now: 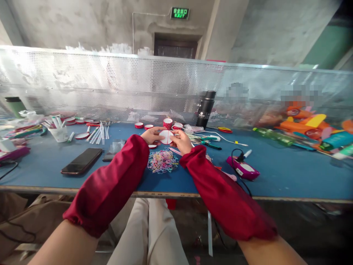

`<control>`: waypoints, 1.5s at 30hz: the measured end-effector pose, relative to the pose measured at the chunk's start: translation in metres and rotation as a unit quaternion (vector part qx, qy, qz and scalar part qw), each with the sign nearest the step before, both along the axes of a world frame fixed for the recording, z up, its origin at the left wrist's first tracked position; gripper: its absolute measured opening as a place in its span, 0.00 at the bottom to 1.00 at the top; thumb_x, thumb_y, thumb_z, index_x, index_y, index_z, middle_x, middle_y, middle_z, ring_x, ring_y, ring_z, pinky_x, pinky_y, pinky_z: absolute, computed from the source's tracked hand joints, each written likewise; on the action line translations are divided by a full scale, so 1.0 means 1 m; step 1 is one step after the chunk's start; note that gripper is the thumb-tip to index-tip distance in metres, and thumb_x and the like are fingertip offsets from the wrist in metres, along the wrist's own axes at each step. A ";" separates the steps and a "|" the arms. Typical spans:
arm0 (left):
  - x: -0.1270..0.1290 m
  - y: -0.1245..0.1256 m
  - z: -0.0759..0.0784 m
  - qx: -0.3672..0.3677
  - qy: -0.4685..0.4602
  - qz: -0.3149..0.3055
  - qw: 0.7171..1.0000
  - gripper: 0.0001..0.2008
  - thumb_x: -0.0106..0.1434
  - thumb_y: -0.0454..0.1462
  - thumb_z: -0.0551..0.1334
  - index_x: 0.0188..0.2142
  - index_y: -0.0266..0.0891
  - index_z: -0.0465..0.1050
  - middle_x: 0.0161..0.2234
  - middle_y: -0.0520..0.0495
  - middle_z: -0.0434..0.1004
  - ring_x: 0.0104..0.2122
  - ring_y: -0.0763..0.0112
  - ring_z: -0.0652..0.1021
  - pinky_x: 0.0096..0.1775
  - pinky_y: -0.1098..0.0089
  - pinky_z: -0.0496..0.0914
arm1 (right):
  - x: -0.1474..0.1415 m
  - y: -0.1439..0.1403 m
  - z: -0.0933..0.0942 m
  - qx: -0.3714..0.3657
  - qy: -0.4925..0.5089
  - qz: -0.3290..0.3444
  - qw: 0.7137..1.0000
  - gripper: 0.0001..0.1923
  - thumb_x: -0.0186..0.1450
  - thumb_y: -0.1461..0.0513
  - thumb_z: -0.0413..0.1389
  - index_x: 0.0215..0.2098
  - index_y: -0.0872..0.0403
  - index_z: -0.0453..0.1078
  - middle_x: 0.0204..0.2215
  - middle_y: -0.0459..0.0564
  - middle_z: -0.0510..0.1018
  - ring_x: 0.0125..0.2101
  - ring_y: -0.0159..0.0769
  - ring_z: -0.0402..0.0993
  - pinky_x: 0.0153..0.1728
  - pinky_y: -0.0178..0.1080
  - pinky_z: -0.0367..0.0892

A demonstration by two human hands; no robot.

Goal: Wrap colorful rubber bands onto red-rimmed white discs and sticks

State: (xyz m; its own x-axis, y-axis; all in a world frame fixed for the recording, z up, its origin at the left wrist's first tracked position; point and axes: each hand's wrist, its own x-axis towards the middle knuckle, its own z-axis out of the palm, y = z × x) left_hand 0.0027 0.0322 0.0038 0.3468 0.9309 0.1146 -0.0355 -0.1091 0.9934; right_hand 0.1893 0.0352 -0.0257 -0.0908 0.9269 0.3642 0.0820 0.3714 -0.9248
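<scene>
1. Watching through the head camera, I find the white round piece [166, 137] between the two hands, over the blue table [286, 180] and just beyond the heap of coloured loops [162, 161]. I cannot tell whether its lower edge touches anything.
2. The left hand [151, 136] grasps the piece at its left edge, fingers curled in; the right hand [182, 142] pinches its right edge. Neither grip looks released, though how hard they press I cannot tell.
3. I judge the piece light, small enough for fingertips alone. Its face looks flat and its outline holds round, so I expect something fairly stiff, like thin plastic or card.
4. A red line runs down its face; whether it is printed or a strand, I cannot make out. I would keep fingertips off it.
5. I would take hold by opposite edges, thumb and finger on each side, leaving the middle uncovered. If the surface is smooth, it could slip or spin; squeezed hard, a thin one might bow.
6. Beyond the hands stand red tubs [167, 122]; green-handled pliers [211, 142] lie to the right. I would keep the edges away from both.
</scene>
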 end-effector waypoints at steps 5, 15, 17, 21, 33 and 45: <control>-0.004 0.013 -0.006 0.035 0.001 0.030 0.999 0.30 0.54 0.29 0.70 0.56 0.36 0.71 0.28 0.51 0.77 0.21 0.80 0.73 0.26 0.75 0.71 | 0.001 -0.007 0.005 0.032 0.016 0.060 0.998 0.20 0.59 0.56 0.59 0.49 0.51 0.69 0.25 0.43 0.76 0.24 0.33 0.75 0.24 0.34 0.67; -0.004 0.013 -0.005 0.053 0.004 0.077 0.996 0.26 0.55 0.27 0.68 0.54 0.35 0.73 0.31 0.49 0.79 0.21 0.79 0.74 0.25 0.75 0.70 | 0.000 -0.004 -0.001 0.176 -0.055 0.074 0.980 0.30 0.55 0.57 0.65 0.55 0.54 0.67 0.32 0.47 0.78 0.29 0.35 0.75 0.34 0.40 0.74; -0.004 0.013 -0.005 0.054 0.002 0.077 0.996 0.26 0.54 0.27 0.68 0.54 0.35 0.74 0.31 0.49 0.79 0.21 0.79 0.74 0.25 0.75 0.70 | 0.001 -0.003 -0.001 0.180 -0.056 0.073 0.979 0.31 0.55 0.56 0.65 0.55 0.54 0.67 0.33 0.48 0.78 0.29 0.35 0.76 0.34 0.41 0.74; -0.004 0.013 -0.006 0.053 -0.003 0.069 0.996 0.27 0.54 0.27 0.68 0.54 0.35 0.74 0.32 0.48 0.79 0.22 0.79 0.74 0.25 0.76 0.70 | 0.001 -0.001 -0.002 0.179 -0.053 0.077 0.979 0.32 0.55 0.54 0.66 0.55 0.55 0.68 0.33 0.49 0.79 0.30 0.36 0.77 0.36 0.41 0.75; -0.006 0.009 -0.002 0.036 -0.017 0.051 0.998 0.25 0.53 0.28 0.69 0.52 0.36 0.75 0.32 0.49 0.80 0.22 0.81 0.73 0.25 0.77 0.69 | 0.000 -0.009 0.005 0.115 -0.007 0.092 0.989 0.32 0.51 0.56 0.67 0.53 0.54 0.69 0.34 0.48 0.79 0.32 0.35 0.77 0.38 0.40 0.73; 0.000 0.000 -0.003 0.072 0.014 -0.012 0.997 0.40 0.46 0.29 0.74 0.59 0.40 0.69 0.43 0.44 0.79 0.33 0.74 0.78 0.35 0.70 0.74 | 0.001 -0.004 0.003 -0.008 0.026 0.031 0.999 0.23 0.55 0.59 0.57 0.49 0.55 0.68 0.17 0.38 0.71 0.13 0.27 0.62 0.15 0.30 0.59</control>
State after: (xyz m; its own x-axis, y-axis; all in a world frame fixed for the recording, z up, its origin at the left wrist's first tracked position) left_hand 0.0031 0.0320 0.0006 0.3733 0.8972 0.2360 -0.0112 -0.2500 0.9682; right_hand 0.1905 0.0317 -0.0230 -0.1292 0.9257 0.3555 0.0101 0.3597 -0.9330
